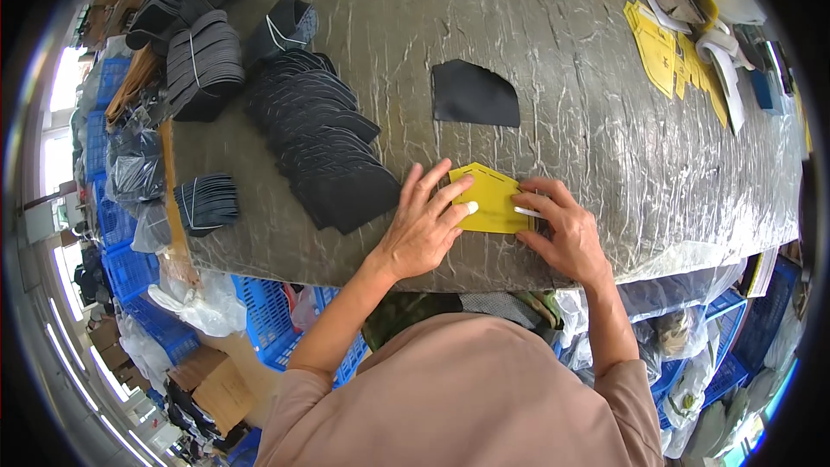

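Observation:
A yellow pattern template (493, 201) with a row of slots along its top edges lies on the table in front of me. My left hand (424, 223) rests on its left side, fingers spread and pressing down; one fingertip has something white on it. At the template's right edge, my right hand (566, 229) pinches a slim white marking pen (529, 212). Whatever lies under the template is hidden. Just beyond it sits a single black cut piece (475, 95). To the left, a long fanned row of black cut pieces (320, 138) overlaps down the table.
Tied bundles of dark pieces (203, 69) stand at the far left, with a smaller bundle (206, 203) nearer me. More yellow templates (661, 52) lie at the far right. Plastic film covers the table (389, 17). Blue crates (268, 320) are below its near edge.

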The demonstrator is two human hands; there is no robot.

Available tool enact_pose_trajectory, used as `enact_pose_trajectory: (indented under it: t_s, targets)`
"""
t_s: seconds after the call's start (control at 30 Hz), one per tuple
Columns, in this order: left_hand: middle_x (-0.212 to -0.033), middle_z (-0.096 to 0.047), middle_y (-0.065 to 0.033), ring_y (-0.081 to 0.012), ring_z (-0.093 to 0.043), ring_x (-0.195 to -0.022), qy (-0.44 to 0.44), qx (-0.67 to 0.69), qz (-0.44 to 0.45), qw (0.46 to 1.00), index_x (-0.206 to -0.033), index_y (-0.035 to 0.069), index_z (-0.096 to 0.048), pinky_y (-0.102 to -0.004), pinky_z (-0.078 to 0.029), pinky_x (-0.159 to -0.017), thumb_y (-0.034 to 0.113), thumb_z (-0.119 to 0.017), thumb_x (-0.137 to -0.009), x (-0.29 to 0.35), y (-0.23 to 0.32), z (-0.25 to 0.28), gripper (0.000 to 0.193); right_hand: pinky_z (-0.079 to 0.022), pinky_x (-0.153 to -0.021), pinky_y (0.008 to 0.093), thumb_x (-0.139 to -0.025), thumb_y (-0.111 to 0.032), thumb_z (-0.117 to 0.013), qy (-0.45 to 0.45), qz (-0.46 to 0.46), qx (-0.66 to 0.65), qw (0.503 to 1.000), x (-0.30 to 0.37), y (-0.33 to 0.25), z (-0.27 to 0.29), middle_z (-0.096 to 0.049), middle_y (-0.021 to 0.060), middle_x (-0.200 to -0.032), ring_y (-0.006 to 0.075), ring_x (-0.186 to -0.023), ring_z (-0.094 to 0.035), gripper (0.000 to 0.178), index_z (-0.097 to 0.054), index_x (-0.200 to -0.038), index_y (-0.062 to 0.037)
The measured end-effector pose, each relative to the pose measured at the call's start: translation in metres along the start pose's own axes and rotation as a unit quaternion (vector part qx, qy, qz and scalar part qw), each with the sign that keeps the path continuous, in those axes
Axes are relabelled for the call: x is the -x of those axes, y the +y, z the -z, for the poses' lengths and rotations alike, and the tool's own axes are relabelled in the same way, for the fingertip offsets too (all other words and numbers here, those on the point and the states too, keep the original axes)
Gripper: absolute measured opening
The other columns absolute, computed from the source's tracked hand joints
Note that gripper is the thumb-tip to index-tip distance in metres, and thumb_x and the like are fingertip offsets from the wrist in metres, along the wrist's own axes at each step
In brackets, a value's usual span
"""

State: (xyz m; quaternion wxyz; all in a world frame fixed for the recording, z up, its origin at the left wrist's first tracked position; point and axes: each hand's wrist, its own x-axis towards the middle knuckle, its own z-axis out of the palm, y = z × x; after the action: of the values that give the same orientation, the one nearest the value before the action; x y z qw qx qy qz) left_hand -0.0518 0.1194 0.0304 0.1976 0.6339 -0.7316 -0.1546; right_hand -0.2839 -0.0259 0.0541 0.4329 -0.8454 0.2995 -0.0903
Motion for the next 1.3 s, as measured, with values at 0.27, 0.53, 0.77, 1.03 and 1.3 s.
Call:
enact_pose_trajectory:
  t_s: [0.27, 0.53, 0.77, 1.03, 1.3]
  targets:
    - [-0.137, -0.056, -0.0202, -0.0376, -0.053, -0.131, 0.062, -0.086, -0.002, 0.994, -0.113, -0.005, -0.061, -0.0441, -0.051, -0.104, 0.005, -0.060, -0.088, -0.011, 0.057, -0.043, 0.026, -0.058, -0.085, 0.0429, -0.075, -0.009, -0.082, -0.006, -0.002, 0.003, 1.000, -0.001, -0.003, 0.001, -0.061, 0.0053, -0.132, 0.0321, -0.104, -0.070, 0.049, -0.068, -0.121, -0.0109]
    - [-0.137, -0.062, -0.0079, -0.0320, -0.058, -0.126, 0.105, -0.096, 0.017, 0.990, -0.112, 0.004, -0.067, -0.0362, -0.056, -0.097, 0.006, -0.065, -0.088, -0.013, 0.059, -0.041, 0.024, -0.057, -0.077, 0.0371, -0.072, -0.005, -0.082, -0.034, 0.018, -0.001, 0.999, -0.006, 0.006, 0.011, -0.060, 0.0082, -0.134, 0.0292, -0.102, -0.068, 0.054, -0.067, -0.124, -0.0077]
    - [-0.136, -0.062, -0.0075, -0.0333, -0.056, -0.127, 0.092, -0.103, 0.035, 0.990, -0.129, 0.012, -0.067, -0.0384, -0.057, -0.097, 0.004, -0.064, -0.086, -0.014, 0.060, -0.048, 0.043, -0.057, -0.079, 0.0354, -0.076, -0.004, -0.080, -0.022, 0.074, 0.020, 0.997, -0.008, 0.017, 0.010, -0.061, 0.0071, -0.133, 0.0262, -0.101, -0.069, 0.053, -0.065, -0.126, -0.0073]
    - [-0.135, -0.061, -0.0095, -0.0353, -0.056, -0.127, 0.097, -0.142, 0.014, 0.985, -0.127, 0.011, -0.067, -0.0396, -0.057, -0.097, 0.009, -0.065, -0.086, -0.014, 0.062, -0.049, 0.041, -0.055, -0.070, 0.0301, -0.078, -0.002, -0.077, 0.009, 0.043, -0.034, 0.998, -0.022, 0.016, 0.039, -0.066, 0.0099, -0.122, 0.0205, -0.093, -0.069, 0.038, -0.071, -0.116, -0.0019]
    - [-0.136, -0.062, -0.0091, -0.0345, -0.057, -0.127, 0.109, -0.143, 0.020, 0.984, -0.123, 0.011, -0.069, -0.0387, -0.057, -0.096, 0.010, -0.065, -0.087, -0.012, 0.061, -0.053, 0.037, -0.057, -0.091, 0.0420, -0.072, -0.007, -0.082, -0.064, 0.066, 0.013, 0.996, -0.010, 0.013, 0.014, -0.058, 0.0069, -0.134, 0.0319, -0.112, -0.065, 0.053, -0.064, -0.122, -0.0069]
